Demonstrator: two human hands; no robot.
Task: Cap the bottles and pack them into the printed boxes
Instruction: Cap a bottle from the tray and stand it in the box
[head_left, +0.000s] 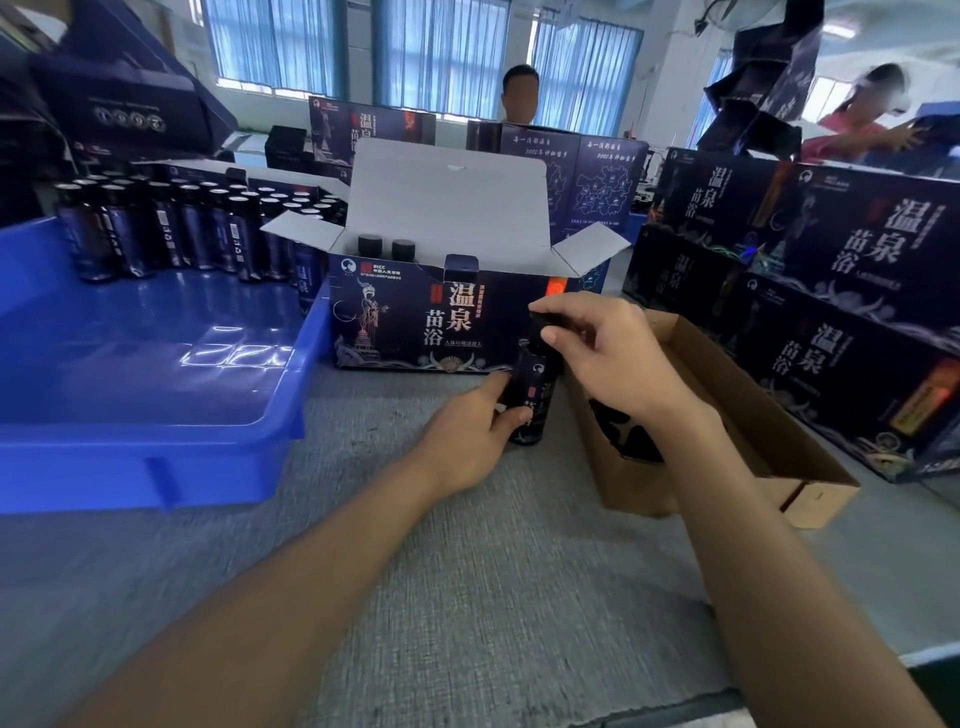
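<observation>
A dark labelled bottle (535, 387) stands upright on the grey table in front of the open printed box (415, 322). My left hand (467, 426) grips the bottle's lower body. Fingers of my right hand (608, 353) pinch a black cap (545, 318) over the bottle's neck. Two capped bottles (387, 248) stand inside the open box at its left end. Several uncapped bottles (182, 228) stand in rows in the blue tray (156, 395) at the left.
A brown cardboard box (737, 431) holding black caps sits just right of my hands. Stacked closed printed boxes (831, 291) rise on the right, more stand behind. One person is at the far side of the table, another at the back right.
</observation>
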